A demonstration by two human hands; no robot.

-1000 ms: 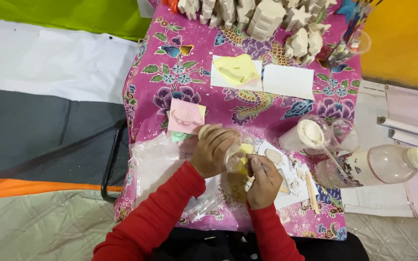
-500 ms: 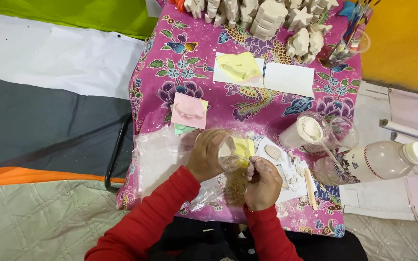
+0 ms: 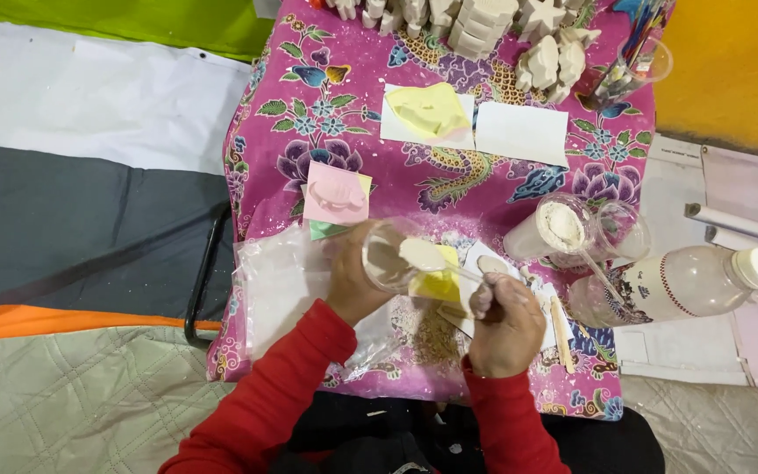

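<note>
Cup: a clear plastic cup (image 3: 389,254) tipped on its side, mouth toward the right, with whitish paste inside.
Left hand: the left hand (image 3: 353,276) wraps the cup from behind and below, fingers curled tight around its wall.
Stick: a thin stick (image 3: 449,268) runs from the cup's mouth to the other hand, a pale lump of paste at its cup end.
Right hand: the right hand (image 3: 506,325) pinches the stick's near end, fingers bunched together.
Yellow mould: a yellow mould (image 3: 436,285) lies just under the stick, between both hands.
Cloth: pink flowered tablecloth (image 3: 309,114) beneath.
Beyond the fingers: a cup of white powder (image 3: 547,230) and a plastic bottle (image 3: 686,281) to the right.
</note>
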